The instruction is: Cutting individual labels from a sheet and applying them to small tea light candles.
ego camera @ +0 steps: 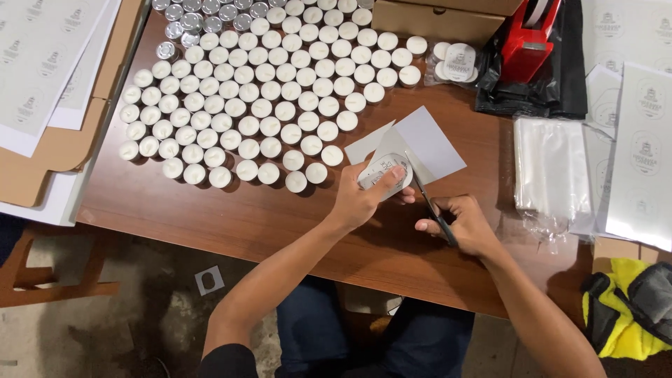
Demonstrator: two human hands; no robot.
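Brown wood counter (231,217) carries everything, and the person sits at its near edge with both forearms over it. Their left hand (360,199) pinches a pale grey paper sheet (427,143), thumb pressed on a rounded printed label shape (383,171) at the sheet's lower end. Their right hand (465,224) is closed around the handles of a pair of scissors (427,199), whose blades point up and away into the paper just beside the left thumb. The sheet is lifted a little off the wood near the middle of the counter, closer to the near edge than the far one.

Toward the far left corner, white tealight candles (266,91) stand packed in slanted rows, nearly touching one another, with some bare metal cups (203,14) at the far edge. A small bag of cut round labels (455,63) lies past the rows, beside a red tape dispenser (528,35) on black plastic at the far right. Clear plastic bags (549,171) lie in a stack along the right edge, near printed label sheets (640,154). On the floor below lies a paper scrap with a hole (209,281).
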